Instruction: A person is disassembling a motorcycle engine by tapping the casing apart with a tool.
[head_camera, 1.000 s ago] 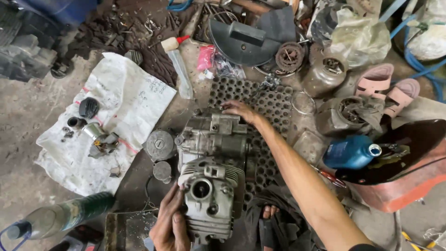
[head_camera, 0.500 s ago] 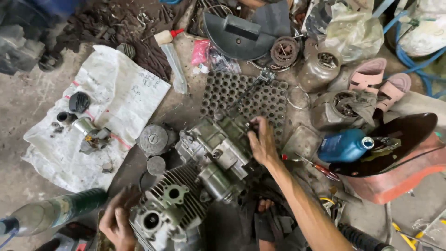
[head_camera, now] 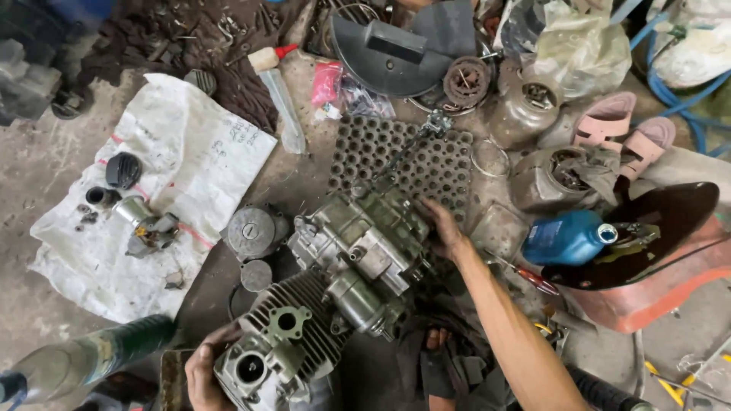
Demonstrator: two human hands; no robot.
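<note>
A greasy grey small engine (head_camera: 335,281) lies tilted on the ground, its finned cylinder head toward me at the lower left and its crankcase toward the upper right. My left hand (head_camera: 199,371) grips the cylinder head end at the bottom of the view. My right hand (head_camera: 442,228) presses against the far right side of the crankcase, arm stretched out from the lower right. Under the crankcase end lies a dark perforated rubber mat (head_camera: 403,160).
A white sack cloth (head_camera: 175,175) at left carries a carburettor (head_camera: 148,228) and small parts. Round covers (head_camera: 253,230) lie beside the engine. A blue oil bottle (head_camera: 567,237), a red-handled screwdriver (head_camera: 533,278), a clear squeeze bottle (head_camera: 280,99), pink sandals (head_camera: 617,129) and a green bottle (head_camera: 91,358) surround it.
The engine has swung from pointing straight at me to lying diagonally, head end moving left. My left hand followed it leftward; my right hand shifted from the far end to the crankcase's right side.
</note>
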